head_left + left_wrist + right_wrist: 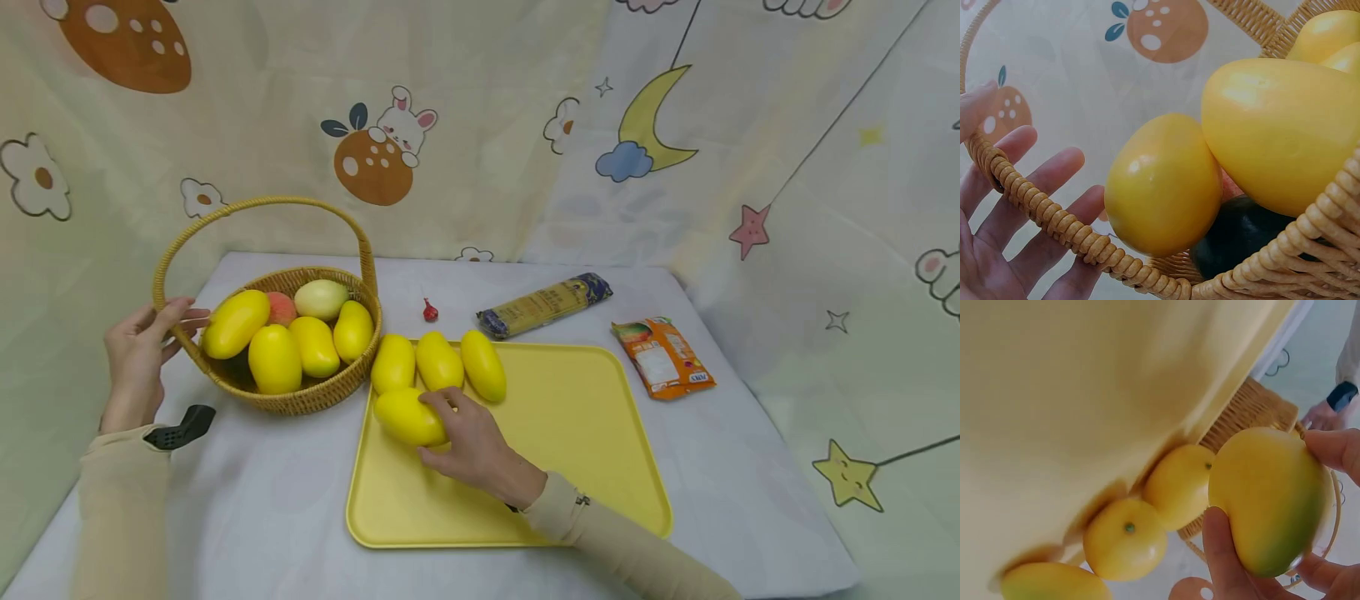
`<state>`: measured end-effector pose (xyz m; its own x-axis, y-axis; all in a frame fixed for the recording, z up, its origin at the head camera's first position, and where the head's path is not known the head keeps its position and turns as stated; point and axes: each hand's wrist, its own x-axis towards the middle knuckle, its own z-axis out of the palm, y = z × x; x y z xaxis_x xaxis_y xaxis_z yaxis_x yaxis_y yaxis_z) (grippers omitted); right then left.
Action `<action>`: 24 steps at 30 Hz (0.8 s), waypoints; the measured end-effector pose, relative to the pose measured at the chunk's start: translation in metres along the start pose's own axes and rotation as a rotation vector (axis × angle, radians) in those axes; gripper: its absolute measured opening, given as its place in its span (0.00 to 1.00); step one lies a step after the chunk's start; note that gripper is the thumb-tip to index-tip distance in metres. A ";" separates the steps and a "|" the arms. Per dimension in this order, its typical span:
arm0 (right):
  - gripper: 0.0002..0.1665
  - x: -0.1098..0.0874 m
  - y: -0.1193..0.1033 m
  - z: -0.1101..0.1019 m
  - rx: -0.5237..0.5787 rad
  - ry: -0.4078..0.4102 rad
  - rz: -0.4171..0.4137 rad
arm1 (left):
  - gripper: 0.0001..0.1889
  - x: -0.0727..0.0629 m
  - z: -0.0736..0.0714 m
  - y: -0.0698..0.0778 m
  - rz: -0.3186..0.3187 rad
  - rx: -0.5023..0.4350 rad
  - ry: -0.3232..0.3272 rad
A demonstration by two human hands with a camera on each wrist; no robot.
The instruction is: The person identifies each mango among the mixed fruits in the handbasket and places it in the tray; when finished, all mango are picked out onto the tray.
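Observation:
My right hand (pixel 472 437) holds a yellow mango (pixel 410 417) between thumb and fingers over the left part of the yellow tray (pixel 570 467). Green shading shows on one side of this mango (pixel 1272 500) in the right wrist view. Three more mangoes, including the rightmost mango (pixel 483 365), lie in a row along the tray's far left edge. At the left, my left hand (pixel 142 354) touches the wicker basket (pixel 300 402) near the foot of its handle, its fingers (pixel 1060 169) spread and fairly straight by the rim. Inside the basket are several mangoes (pixel 275 358).
The basket also holds a reddish peach (pixel 281 308), a pale green fruit (pixel 321 298) and a dark fruit (pixel 1244 234) underneath. Behind the tray are a small red item (pixel 430 312) and a long gold-and-blue packet (pixel 545 306). An orange packet (pixel 663 358) lies right of the tray.

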<state>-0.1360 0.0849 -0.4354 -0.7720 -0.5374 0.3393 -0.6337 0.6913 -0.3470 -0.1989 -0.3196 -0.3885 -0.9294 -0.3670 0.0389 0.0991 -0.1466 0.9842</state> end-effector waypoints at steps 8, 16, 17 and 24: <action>0.35 -0.015 -0.005 0.016 -0.058 -0.064 0.004 | 0.19 -0.001 0.000 0.001 0.000 -0.021 -0.007; 0.36 -0.018 -0.013 0.024 -0.173 -0.133 -0.001 | 0.18 -0.002 0.001 0.000 -0.006 -0.013 0.020; 0.36 -0.018 -0.014 0.024 -0.189 -0.134 -0.003 | 0.18 -0.002 0.002 0.000 -0.002 -0.010 0.023; 0.38 -0.018 -0.014 0.023 -0.235 -0.152 0.020 | 0.18 -0.001 0.002 0.000 0.007 0.000 0.031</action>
<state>-0.1143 0.0740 -0.4572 -0.7942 -0.5762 0.1931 -0.6031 0.7864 -0.1337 -0.1987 -0.3176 -0.3884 -0.9174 -0.3959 0.0407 0.1058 -0.1440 0.9839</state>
